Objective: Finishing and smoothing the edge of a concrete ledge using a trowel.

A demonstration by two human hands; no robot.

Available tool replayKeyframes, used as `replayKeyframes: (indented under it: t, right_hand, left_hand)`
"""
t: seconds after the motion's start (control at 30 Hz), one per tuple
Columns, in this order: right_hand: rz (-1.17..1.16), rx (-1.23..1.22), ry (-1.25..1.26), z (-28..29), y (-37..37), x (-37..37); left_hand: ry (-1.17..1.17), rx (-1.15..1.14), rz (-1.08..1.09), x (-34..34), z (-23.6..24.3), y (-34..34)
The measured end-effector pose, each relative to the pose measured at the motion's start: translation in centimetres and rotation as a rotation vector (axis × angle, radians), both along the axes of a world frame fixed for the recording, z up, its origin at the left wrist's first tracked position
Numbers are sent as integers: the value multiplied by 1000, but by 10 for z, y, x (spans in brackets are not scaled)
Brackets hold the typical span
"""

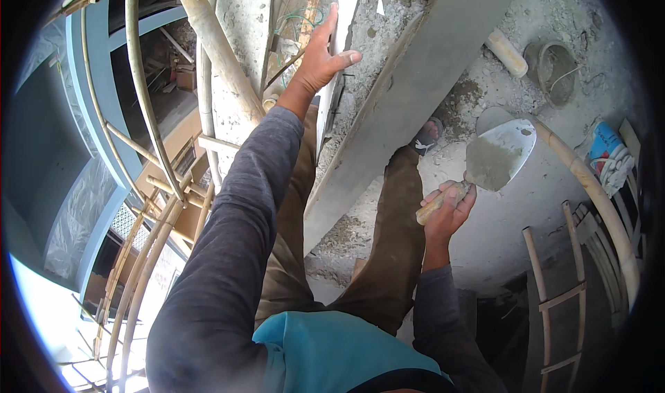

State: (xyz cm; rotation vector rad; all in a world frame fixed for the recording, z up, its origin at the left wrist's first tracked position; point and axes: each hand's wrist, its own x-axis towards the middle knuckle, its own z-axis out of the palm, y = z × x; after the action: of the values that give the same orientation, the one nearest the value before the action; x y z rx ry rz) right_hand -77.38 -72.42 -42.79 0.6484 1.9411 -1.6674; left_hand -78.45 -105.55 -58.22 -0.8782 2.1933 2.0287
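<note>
My right hand (pixel 450 213) is wrapped round the wooden handle of a trowel (pixel 524 144). A heap of wet grey mortar (pixel 490 164) covers much of its blade, held out over the pale floor to the right. My left hand (pixel 320 64) reaches far forward, its thumb spread from its fingers and nothing gripped. It lies over or against a long white strip (pixel 348 9); whether it touches is unclear. Between my arms a smooth grey plastered beam (pixel 409 88) runs diagonally, with my legs on either side of it.
A mortar-crusted bucket (pixel 552 73) stands at the far right near a short round pole (pixel 507 52). Bamboo scaffolding (pixel 142 81) rises along the left beside a drop. A bamboo ladder (pixel 540 296) is at lower right. A blue and white bag (pixel 609 159) lies at the right edge.
</note>
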Motion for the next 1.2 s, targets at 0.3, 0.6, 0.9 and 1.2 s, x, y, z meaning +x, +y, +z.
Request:
replayKeyframes:
  t: [0.3, 0.6, 0.9, 1.2]
  right_hand:
    - [524, 493, 45, 35, 50, 4]
    - [1347, 872, 398, -64, -2, -106]
    - [1462, 866, 459, -120, -33, -143]
    - [1867, 652, 329, -108, 10, -52]
  left_hand:
    - [190, -306, 35, -52, 134, -62]
    - [237, -26, 567, 72, 201, -129]
    - [196, -148, 949, 146, 245, -110]
    - [117, -262, 1064, 162, 260, -129]
